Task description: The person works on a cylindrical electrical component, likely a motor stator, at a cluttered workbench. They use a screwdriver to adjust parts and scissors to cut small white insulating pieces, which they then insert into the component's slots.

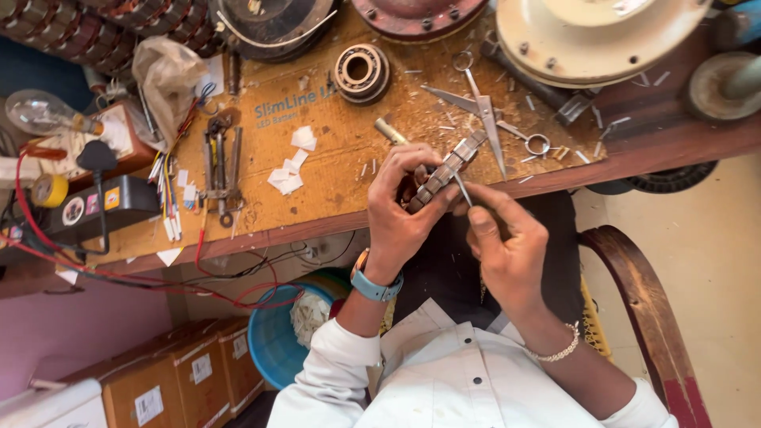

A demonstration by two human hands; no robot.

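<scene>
Stator core (pixel 444 170), slotted grey metal, clamped in my left hand (pixel 400 214); right hand (pixel 507 246) pinches a thin strip (pixel 462 189) against it. Scissors (pixel 491 123) and bearing (pixel 361 73) lie just beyond.

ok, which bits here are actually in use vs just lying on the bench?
In use:
- left hand holding the slotted metal stator core
- right hand pushing a thin strip into it

Lying about:
- scissors
- bearing
- pliers
- paper scraps
- bulb
- blue bucket
</scene>
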